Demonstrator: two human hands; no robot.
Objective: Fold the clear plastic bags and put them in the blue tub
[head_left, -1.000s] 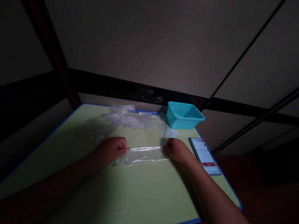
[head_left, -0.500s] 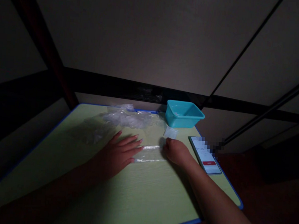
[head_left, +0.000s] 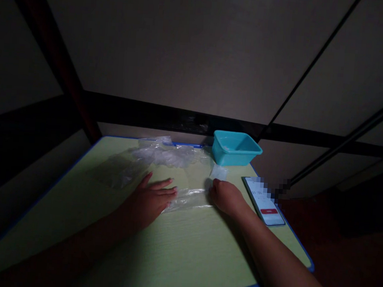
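Gripping the right end of the strip, the right hand is curled into a fist, presumably to anchor the thin clear plastic; the left hand is spread palm down with nothing clasped, its fingers over the strip's other end, which suggests holding it flat; how hard it presses cannot be told; the strip lies between the two hands, on the desk, running crosswise, roughly in line with the far edge, its surface creased and shiny; just beyond the fist sits a small white packet, near the bin, which stands at the far right corner, probably there to leave the middle free for handwork; the phone lies face up along the right edge, apart from the fist and seemingly set for a glance; a loose heap of clear plastic spreads towards the far edge, left of the bin, within easy reach of the left hand
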